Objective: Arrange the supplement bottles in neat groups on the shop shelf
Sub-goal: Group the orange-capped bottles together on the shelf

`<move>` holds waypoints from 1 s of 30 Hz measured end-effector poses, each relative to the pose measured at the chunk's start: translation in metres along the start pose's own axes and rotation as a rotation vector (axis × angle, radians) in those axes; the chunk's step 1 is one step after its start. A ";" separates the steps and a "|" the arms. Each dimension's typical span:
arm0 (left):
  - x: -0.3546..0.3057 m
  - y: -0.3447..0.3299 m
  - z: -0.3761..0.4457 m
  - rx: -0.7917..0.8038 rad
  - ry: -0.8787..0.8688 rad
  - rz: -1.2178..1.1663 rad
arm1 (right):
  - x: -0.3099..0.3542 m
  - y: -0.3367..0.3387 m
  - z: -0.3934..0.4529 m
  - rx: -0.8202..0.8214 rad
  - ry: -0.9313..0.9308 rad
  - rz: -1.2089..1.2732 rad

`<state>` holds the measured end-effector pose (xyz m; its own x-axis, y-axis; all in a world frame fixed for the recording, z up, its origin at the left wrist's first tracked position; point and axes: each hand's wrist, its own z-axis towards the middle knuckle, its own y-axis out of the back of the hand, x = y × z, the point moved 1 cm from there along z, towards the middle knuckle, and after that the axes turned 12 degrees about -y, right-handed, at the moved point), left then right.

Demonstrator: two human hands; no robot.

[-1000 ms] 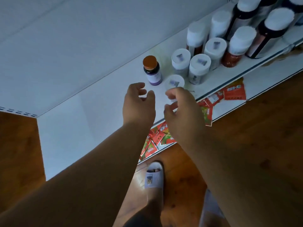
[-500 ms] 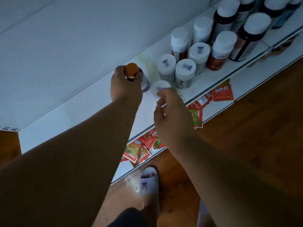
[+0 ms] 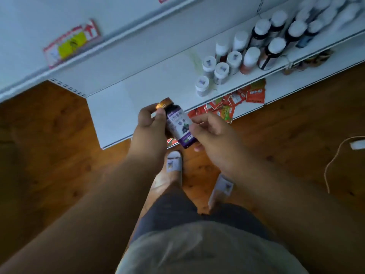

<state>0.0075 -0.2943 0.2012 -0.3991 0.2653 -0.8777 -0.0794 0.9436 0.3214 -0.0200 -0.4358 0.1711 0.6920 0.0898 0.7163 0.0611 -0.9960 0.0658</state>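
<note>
We see the left hand [image 3: 150, 129] gripping the purple bottle [image 3: 179, 125] near its orange cap [image 3: 164, 102], while the right hand [image 3: 212, 129] pinches its lower body; the bottle is tilted, held off the shelf [image 3: 150, 89] above its front edge. The shelf's left half lies bare. Four small white-capped bottles [image 3: 215, 71] stand grouped at the right, taller ones behind; those farthest right blur beyond counting. Red packets [image 3: 227, 105] lie on a lower ledge.
</note>
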 end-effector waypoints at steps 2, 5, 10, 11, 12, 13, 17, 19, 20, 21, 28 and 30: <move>-0.021 0.011 -0.025 -0.023 0.012 -0.095 | 0.019 0.002 -0.035 0.050 0.000 0.043; -0.054 0.032 -0.051 -0.015 0.017 -0.252 | 0.055 0.001 -0.069 0.082 0.042 0.035; -0.104 0.082 -0.060 0.111 -0.130 -0.513 | 0.125 -0.015 -0.097 0.113 0.217 -0.074; -0.111 0.095 -0.056 0.126 -0.186 -0.523 | 0.139 -0.023 -0.101 0.106 0.259 -0.126; -0.118 0.109 -0.051 0.137 -0.254 -0.505 | 0.152 -0.031 -0.102 0.091 0.303 -0.177; -0.124 0.124 -0.044 0.136 -0.325 -0.453 | 0.165 -0.041 -0.103 0.070 0.350 -0.222; -0.142 0.179 -0.003 0.063 -0.522 -0.257 | 0.215 -0.085 -0.094 -0.036 0.513 -0.370; -0.149 0.198 0.020 0.033 -0.571 -0.213 | 0.237 -0.106 -0.083 -0.064 0.549 -0.403; -0.152 0.206 0.033 0.022 -0.592 -0.172 | 0.247 -0.115 -0.077 -0.083 0.560 -0.424; -0.155 0.212 0.045 0.012 -0.604 -0.130 | 0.257 -0.123 -0.069 -0.100 0.568 -0.445; -0.147 0.226 0.125 -0.069 -0.574 0.073 | 0.292 -0.163 0.005 -0.269 0.597 -0.588; -0.142 0.223 0.140 -0.087 -0.565 0.111 | 0.294 -0.169 0.021 -0.294 0.592 -0.617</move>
<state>0.1748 -0.0936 0.3479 0.1379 0.4489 -0.8829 -0.1495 0.8906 0.4295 0.1884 -0.2409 0.3566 0.1093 0.6751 0.7296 0.0562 -0.7370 0.6736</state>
